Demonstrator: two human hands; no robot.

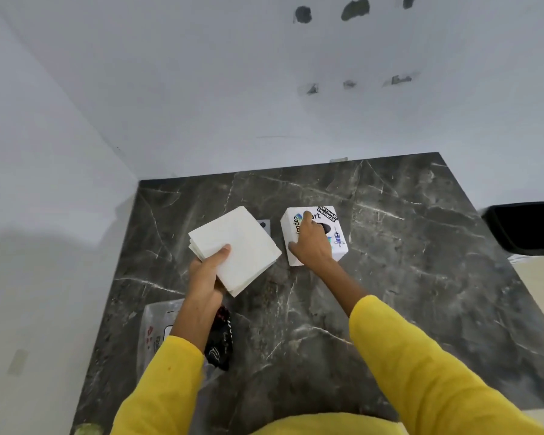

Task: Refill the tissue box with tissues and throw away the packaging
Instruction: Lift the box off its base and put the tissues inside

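Observation:
A stack of white tissues is held above the dark marble counter by my left hand, thumb on top and fingers underneath. To its right stands a white cube tissue box covered in stickers, with a dark oval opening on top. My right hand lies over the box, fingers spread across its top and thumb down its near side. The clear plastic packaging with red and black print lies on the counter's near left edge, partly hidden under my left forearm.
The marble counter sits in a corner of white walls. A black bin stands off the counter's right edge. A small grey object peeks out behind the tissues.

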